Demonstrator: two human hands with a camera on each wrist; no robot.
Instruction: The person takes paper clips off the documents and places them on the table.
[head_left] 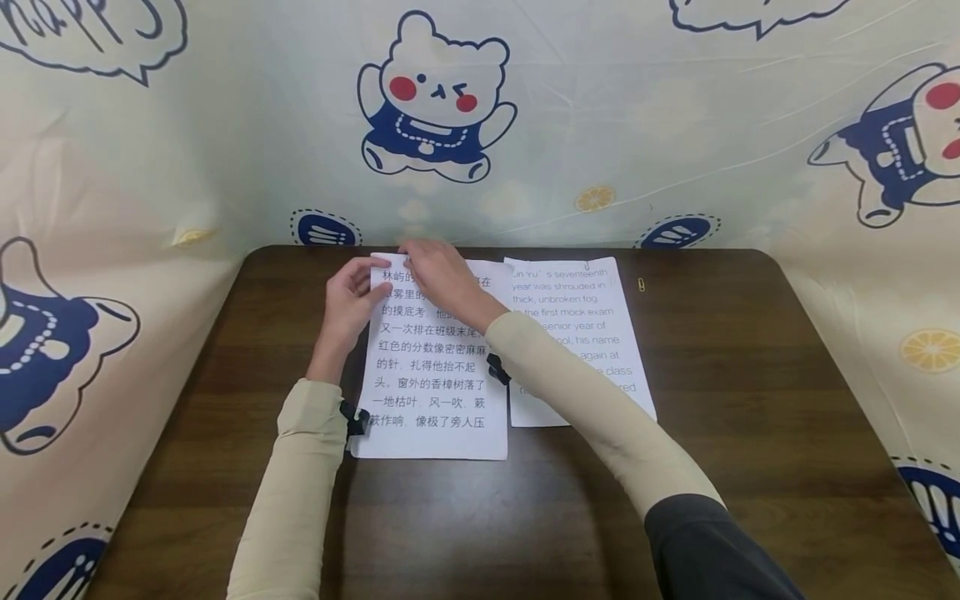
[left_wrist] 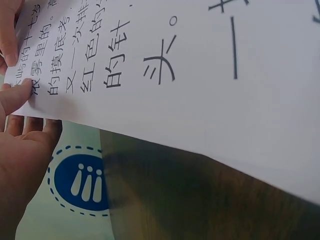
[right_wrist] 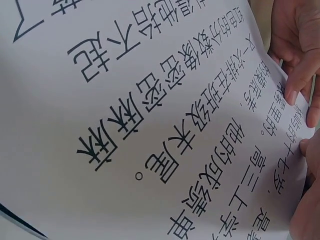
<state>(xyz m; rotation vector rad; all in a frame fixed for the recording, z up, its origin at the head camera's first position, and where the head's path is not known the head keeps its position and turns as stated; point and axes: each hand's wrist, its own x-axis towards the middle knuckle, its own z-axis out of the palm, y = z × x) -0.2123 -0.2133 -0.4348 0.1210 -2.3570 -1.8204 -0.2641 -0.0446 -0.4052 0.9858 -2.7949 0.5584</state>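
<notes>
A white sheet of paper with large Chinese print is held by its top edge, its lower part sloping toward the person. My left hand pinches its upper left side, thumb on the printed face and fingers behind, as the left wrist view shows. At the top edge, just right of that, my right hand grips the paper, its thumb tip at the edge in the right wrist view. The hand itself hides what lies between its fingertips. Part of the top lines is covered by the right hand.
A sheet with English print lies to the right, a paper clip at its top; the right forearm crosses over it. Another, yellow paper clip lies on the brown table. A patterned cloth hangs behind the table.
</notes>
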